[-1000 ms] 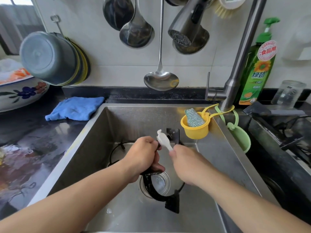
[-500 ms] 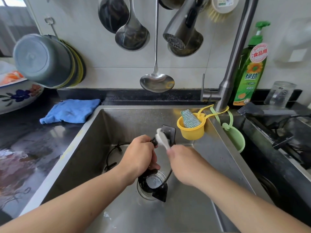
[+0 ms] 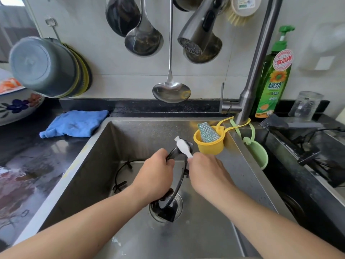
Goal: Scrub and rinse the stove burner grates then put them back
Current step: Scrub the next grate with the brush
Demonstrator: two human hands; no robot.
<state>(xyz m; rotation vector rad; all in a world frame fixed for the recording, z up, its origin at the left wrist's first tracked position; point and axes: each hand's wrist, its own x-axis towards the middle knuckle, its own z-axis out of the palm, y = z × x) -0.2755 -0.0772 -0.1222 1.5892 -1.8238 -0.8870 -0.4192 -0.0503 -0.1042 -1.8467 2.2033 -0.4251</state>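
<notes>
grate [image 3: 179,182] held over sink [image 3: 104,146] | second grate [image 3: 119,176] beside; yellow cup [image 3: 211,144] behind

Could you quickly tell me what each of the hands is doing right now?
Left hand: grips the black burner grate.
Right hand: holds the white brush.

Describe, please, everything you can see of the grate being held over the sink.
The black grate is a thin, glossy wet-looking metal ring with stubby prongs, held tilted on edge over the sink. The left hand grips its upper rim; its lower end sits at the drain. The right hand holds a white brush against its top.
</notes>
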